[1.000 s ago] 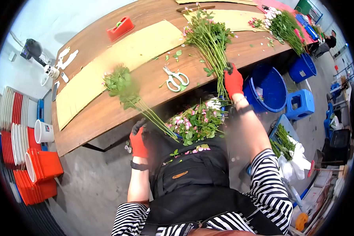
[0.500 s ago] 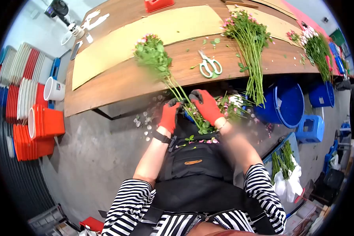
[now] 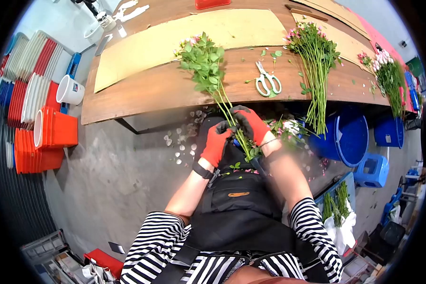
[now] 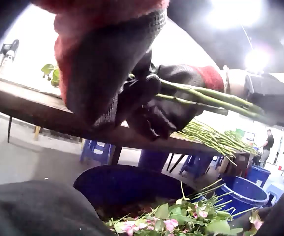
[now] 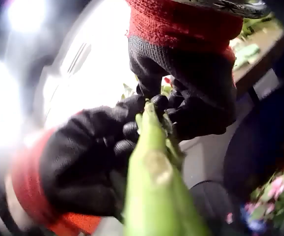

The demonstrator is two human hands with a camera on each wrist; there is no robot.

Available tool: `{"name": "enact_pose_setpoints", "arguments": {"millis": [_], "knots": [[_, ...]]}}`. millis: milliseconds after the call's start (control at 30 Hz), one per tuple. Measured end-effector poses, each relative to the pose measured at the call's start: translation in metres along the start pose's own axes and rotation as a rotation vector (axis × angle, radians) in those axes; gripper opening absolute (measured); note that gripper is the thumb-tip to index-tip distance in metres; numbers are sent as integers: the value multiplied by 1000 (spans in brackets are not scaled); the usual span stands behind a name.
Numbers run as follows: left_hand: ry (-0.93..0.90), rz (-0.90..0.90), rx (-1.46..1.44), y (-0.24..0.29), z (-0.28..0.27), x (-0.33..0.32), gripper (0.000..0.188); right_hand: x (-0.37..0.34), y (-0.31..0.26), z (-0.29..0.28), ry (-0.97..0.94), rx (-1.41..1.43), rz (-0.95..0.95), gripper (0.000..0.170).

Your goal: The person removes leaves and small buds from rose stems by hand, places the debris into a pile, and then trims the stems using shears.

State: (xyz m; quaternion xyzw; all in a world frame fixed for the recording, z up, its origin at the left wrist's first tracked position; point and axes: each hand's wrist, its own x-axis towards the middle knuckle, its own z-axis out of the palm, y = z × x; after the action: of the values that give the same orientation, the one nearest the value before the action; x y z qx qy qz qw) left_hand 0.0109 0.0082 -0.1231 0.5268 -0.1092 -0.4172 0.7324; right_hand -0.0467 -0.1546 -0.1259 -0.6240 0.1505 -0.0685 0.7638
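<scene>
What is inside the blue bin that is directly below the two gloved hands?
The left wrist view shows green leaves, pink petals and thin stems in the bin; they cover its bottom, so anything deeper cannot be seen.

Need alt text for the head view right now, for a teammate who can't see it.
A gloved left hand and right hand hold leafy flower stems at the edge of a wooden table. On it lie scissors and, further right, a bigger flower bunch with stems overhanging the edge.
</scene>
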Motion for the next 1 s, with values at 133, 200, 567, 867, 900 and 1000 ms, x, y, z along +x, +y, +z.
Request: {"name": "enact_pose_setpoints", "arguments": {"millis": [133,200,567,867,900,1000], "knots": [[32,20,8,2,-8,5,13,-1,10,-9,223,207,17,31],[117,15,-2,-12,-16,12,13,-9,12,-18,353,-36,-2,34],[276,329,308,34,-8,13,29,-146,29,-39,638,-707,-165,34],[49,403,305,86,-13,18,30,-222,54,-52,395,-966,-263,33],[31,663,648,94,-7,10,30,-227,55,-58,341,-935,-230,35],[23,593,446,90,5,-7,35,-219,32,-53,291,-572,-55,44]]}}
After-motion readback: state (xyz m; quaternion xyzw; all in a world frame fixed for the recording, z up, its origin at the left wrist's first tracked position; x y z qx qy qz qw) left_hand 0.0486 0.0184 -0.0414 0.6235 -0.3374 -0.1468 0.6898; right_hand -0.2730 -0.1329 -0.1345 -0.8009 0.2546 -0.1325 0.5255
